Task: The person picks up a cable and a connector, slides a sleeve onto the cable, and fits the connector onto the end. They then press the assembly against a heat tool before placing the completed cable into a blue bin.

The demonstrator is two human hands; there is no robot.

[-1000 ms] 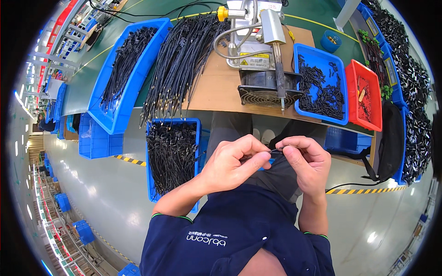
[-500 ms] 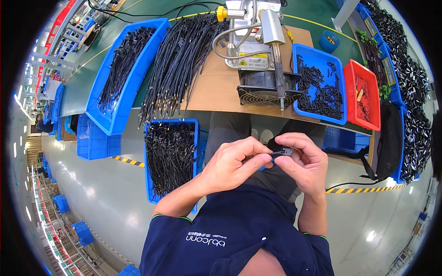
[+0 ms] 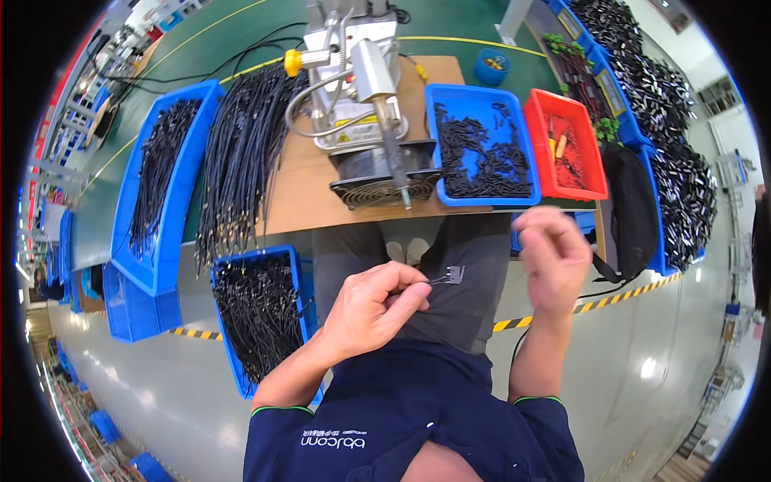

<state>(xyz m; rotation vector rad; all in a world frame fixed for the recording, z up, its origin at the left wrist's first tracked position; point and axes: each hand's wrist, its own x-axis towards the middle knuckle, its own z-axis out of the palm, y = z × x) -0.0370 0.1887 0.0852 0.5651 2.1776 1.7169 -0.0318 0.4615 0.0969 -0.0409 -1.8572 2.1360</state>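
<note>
My left hand [image 3: 373, 309] pinches a thin black cable [image 3: 438, 281] between thumb and fingertips, over my lap. At the cable's free end sits a small dark rectangular connector [image 3: 455, 275], pointing right. My right hand [image 3: 556, 261] is raised off to the right, apart from the cable and in front of the red bin [image 3: 582, 190]. Its fingers are bent and smeared by motion, so whether they hold anything does not show.
On the bench stand a machine with a pointed nozzle [image 3: 393, 161], a fan [image 3: 381, 186] and a blue tray [image 3: 484, 169] of short black pieces. Black cables [image 3: 250, 145] hang over the bench edge at left, beside a long blue bin [image 3: 171, 229]. A lower blue bin [image 3: 301, 281] holds more cables.
My right hand has let go of the connector and moved right, toward the red bin. My left hand keeps the cable, its connector now exposed. The view has shifted to the right.
</note>
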